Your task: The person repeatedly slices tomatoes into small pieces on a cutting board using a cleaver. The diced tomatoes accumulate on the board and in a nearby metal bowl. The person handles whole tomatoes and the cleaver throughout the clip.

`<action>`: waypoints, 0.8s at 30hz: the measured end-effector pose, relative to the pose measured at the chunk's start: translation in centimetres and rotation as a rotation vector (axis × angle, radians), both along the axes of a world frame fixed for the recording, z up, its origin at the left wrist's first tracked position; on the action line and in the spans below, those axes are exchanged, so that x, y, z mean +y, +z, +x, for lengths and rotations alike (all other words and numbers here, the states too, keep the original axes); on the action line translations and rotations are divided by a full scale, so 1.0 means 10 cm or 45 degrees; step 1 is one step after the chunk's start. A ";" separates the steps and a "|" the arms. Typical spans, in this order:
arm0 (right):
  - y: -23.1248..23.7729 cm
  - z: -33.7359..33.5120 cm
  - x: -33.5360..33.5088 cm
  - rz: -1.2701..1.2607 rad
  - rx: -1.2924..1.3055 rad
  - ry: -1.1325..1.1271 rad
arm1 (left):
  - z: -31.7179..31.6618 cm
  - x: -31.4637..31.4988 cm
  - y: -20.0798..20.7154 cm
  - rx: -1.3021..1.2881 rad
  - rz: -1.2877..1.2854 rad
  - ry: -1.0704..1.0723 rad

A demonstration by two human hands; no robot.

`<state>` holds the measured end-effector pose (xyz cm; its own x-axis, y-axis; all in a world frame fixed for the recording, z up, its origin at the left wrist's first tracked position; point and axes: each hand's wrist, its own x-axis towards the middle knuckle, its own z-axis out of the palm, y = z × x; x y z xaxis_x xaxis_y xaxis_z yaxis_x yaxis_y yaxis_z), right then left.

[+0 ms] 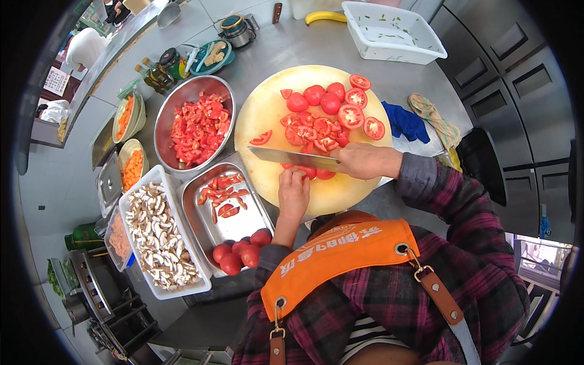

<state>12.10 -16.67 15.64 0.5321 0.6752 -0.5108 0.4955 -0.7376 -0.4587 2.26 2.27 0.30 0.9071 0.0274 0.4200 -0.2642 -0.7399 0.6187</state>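
Observation:
A round yellowish cutting board (261, 103) lies on the counter. My right hand (369, 162) is closed round the handle of a cleaver (292, 159), whose wide blade points left across the board. On the near side of the blade, my left hand (294, 190) has its fingers curled down on a tomato piece (308, 172), partly hidden by fingers and blade. Another tomato piece (325, 174) rests beside it. Beyond the blade spread cut tomato wedges (310, 131) and several tomato halves (351, 115), some cut side up. A lone wedge (261, 138) sits at the board's left.
Left of the board stand a steel bowl of chopped tomato (228, 97), a steel tray (234, 220) with tomato scraps and whole tomatoes (232, 263), and a white bin of sliced mushrooms (204, 277). A white tub (395, 56), banana (325, 16) and blue cloth (406, 121) lie farther off.

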 end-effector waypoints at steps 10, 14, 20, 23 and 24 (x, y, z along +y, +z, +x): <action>-0.45 -0.21 0.15 0.215 0.130 -0.305 | 0.02 -0.02 -0.08 -0.006 0.016 0.009; -0.53 -0.24 0.07 0.320 0.094 -0.334 | 0.02 0.00 -0.07 -0.048 0.028 -0.007; 0.05 0.03 -0.28 0.216 -0.102 -0.017 | -0.12 -0.15 0.03 -0.044 0.066 -0.054; 0.22 0.13 -0.40 0.066 -0.264 0.328 | -0.21 -0.29 0.05 -0.034 0.123 -0.181; 0.22 0.16 -0.43 0.031 -0.264 0.391 | -0.22 -0.34 0.04 -0.039 0.138 -0.233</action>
<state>13.72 -20.99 17.83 0.3933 0.8300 -0.3955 0.7764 -0.5303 -0.3407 0.09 -1.16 0.74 0.8796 -0.1835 0.4389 -0.4175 -0.7399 0.5275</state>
